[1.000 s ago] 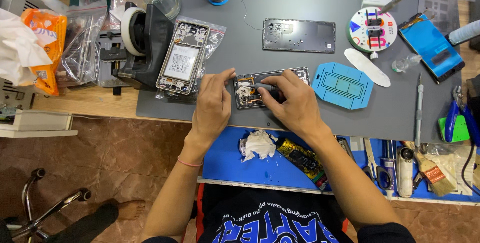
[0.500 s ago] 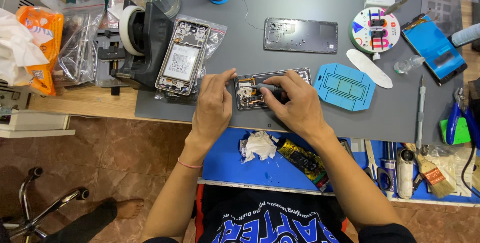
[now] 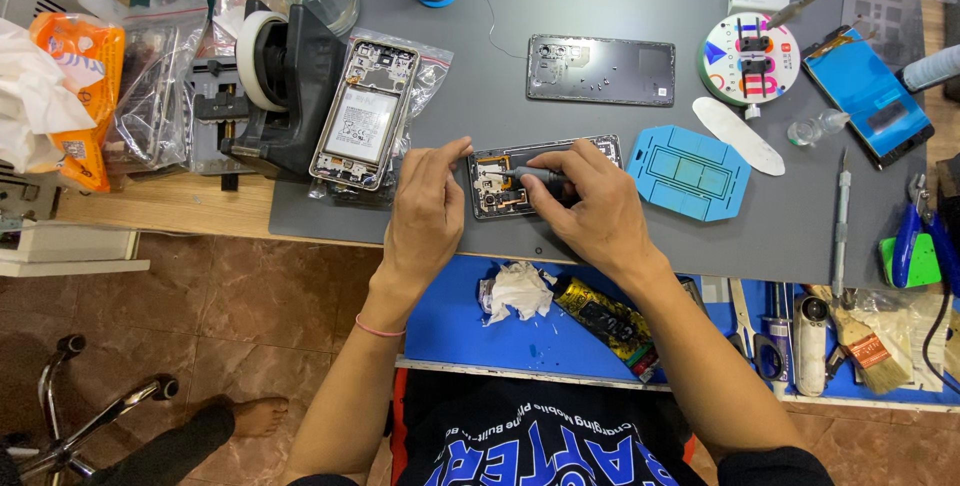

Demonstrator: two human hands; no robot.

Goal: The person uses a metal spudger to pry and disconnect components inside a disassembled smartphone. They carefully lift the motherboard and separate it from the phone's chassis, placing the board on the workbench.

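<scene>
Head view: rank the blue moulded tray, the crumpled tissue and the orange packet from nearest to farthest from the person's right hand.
From the right hand:
1. Blue moulded tray, just beside it on the grey mat.
2. Crumpled tissue, below on the blue mat.
3. Orange packet, far across at the bench's left edge.

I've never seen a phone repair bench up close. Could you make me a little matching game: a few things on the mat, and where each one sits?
Things:
1. Opened phone
2. Phone with battery showing
3. Blue tray
4. Back cover

Places:
A. just right of the right hand
B. between the two hands, left hand at its edge
C. far side of the mat, above the hands
D. on a clear bag, beside the black stand

Pairs: 1-B, 2-D, 3-A, 4-C
</scene>
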